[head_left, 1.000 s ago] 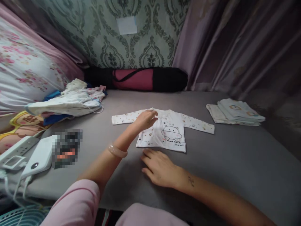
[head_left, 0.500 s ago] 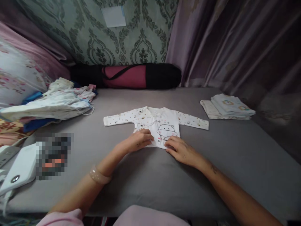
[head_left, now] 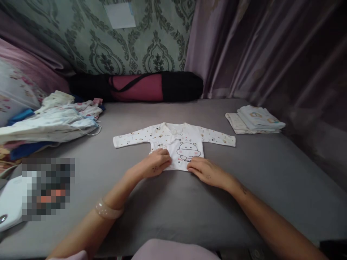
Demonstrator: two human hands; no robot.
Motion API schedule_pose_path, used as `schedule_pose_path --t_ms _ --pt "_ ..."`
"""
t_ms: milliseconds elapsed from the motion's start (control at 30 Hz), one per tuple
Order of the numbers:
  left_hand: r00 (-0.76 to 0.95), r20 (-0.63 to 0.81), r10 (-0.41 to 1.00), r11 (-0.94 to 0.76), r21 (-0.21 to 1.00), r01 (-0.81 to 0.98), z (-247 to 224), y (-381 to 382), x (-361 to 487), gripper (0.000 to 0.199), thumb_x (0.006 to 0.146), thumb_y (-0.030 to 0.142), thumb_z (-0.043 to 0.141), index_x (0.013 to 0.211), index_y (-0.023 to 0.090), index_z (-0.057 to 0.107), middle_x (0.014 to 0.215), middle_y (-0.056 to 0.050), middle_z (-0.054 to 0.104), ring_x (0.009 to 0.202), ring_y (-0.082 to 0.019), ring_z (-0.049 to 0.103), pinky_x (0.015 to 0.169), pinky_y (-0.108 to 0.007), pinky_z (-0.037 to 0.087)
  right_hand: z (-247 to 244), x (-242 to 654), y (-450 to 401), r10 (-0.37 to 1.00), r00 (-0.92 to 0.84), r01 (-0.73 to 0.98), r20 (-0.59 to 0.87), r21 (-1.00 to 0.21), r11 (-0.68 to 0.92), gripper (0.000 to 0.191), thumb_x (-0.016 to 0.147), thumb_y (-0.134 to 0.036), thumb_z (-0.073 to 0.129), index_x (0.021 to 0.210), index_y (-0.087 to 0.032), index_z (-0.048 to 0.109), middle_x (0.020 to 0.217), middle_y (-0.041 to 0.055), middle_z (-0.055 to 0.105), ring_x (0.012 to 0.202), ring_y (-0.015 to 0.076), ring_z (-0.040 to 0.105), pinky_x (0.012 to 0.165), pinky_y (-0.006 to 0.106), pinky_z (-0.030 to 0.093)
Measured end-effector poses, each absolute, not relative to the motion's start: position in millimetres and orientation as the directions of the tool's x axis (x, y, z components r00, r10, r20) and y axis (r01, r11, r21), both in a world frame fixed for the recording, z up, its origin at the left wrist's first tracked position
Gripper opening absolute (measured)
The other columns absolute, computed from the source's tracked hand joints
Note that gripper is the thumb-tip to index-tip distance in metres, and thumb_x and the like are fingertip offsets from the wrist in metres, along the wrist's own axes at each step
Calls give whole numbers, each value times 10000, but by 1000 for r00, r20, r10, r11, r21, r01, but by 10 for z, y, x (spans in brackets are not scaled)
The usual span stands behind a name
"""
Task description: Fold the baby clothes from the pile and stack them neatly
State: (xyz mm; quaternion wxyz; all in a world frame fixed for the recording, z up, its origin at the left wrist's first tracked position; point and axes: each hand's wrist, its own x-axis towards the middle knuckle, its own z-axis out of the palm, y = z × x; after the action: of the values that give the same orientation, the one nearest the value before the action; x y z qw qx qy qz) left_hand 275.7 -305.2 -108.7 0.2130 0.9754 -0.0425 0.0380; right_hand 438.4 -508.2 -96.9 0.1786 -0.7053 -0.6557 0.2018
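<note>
A small white baby shirt (head_left: pixel 173 139) with a hippo face on its front lies flat on the grey sheet, both sleeves spread sideways. My left hand (head_left: pixel 157 163) is at the shirt's lower left corner, fingers bent and closed on the hem. At the lower right corner, my right hand (head_left: pixel 207 171) pinches the hem just below the printed face. Each hand covers the part of the cloth it holds.
Loose clothes (head_left: pixel 62 117) are heaped at the left. A folded stack (head_left: pixel 257 121) sits at the back right. Behind lies a long black and red bag (head_left: pixel 138 87) by the wall. A white device (head_left: pixel 13 198) rests at the front left.
The whole view has shifted, so things appear slightly further left. The fingers of my right hand have closed more tightly at the hem. The shirt still lies flat.
</note>
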Motion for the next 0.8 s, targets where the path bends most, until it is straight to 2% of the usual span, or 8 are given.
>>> schedule_pose_path --t_ms 67,133,200,300,433,567,800 --pt "992 122 -15 -924 377 -60 -1101 -3072 2863 280 963 282 377 916 174 631 926 -86 587 877 -189 547 803 -327 453 -998 4455 -4975 996 91 857 -6 -509 -81 304 982 -261 374 962 -184 668 925 62 645 896 171 581 832 299 445" --pt "979 195 60 -940 342 -11 -1157 -3105 3047 293 965 248 343 992 159 621 1004 -115 610 961 -212 560 861 -362 457 -1082 4559 -4810 979 183 881 88 -456 -124 342 988 -264 332 1069 -168 650 1063 91 644 1038 190 562 926 324 420" --pt "960 255 117 -949 314 32 -1256 -3144 3263 331 959 188 304 1148 128 569 1172 -157 597 1135 -234 529 965 -400 427 -1213 4669 -4629 949 271 910 164 -364 -198 397 982 -259 304 1241 -117 569 1298 138 554 1245 216 454 1051 364 335" --pt "951 230 207 -959 241 150 -1457 -3184 3509 411 951 193 317 1318 68 455 1402 -211 462 1349 -267 379 1083 -448 338 -1416 4779 -4447 943 311 930 120 -243 -276 510 974 -292 286 1404 -41 400 1505 170 336 1415 242 232 1155 430 162" --pt "942 206 266 -960 150 238 -1657 -3182 3569 486 982 321 279 1370 70 428 1467 -204 387 1389 -277 323 1122 -469 289 -1531 4748 -4486 961 265 949 81 -198 -245 585 978 -384 263 1466 -64 306 1545 153 250 1442 230 161 1173 447 103" --pt "943 194 271 -960 124 250 -1675 -3178 3521 509 990 345 257 1388 76 425 1485 -183 363 1402 -264 297 1144 -448 258 -1482 4618 -4687 982 181 967 58 -193 -167 622 976 -438 282 1474 -66 291 1553 159 211 1446 239 136 1178 453 101" --pt "941 205 270 -961 109 252 -1662 -3190 3533 517 992 367 247 1387 86 428 1481 -173 376 1397 -267 308 1135 -454 272 -1390 4381 -5024 996 88 972 18 -219 -81 567 985 -401 301 1487 -138 288 1557 132 214 1448 238 119 1178 474 134"
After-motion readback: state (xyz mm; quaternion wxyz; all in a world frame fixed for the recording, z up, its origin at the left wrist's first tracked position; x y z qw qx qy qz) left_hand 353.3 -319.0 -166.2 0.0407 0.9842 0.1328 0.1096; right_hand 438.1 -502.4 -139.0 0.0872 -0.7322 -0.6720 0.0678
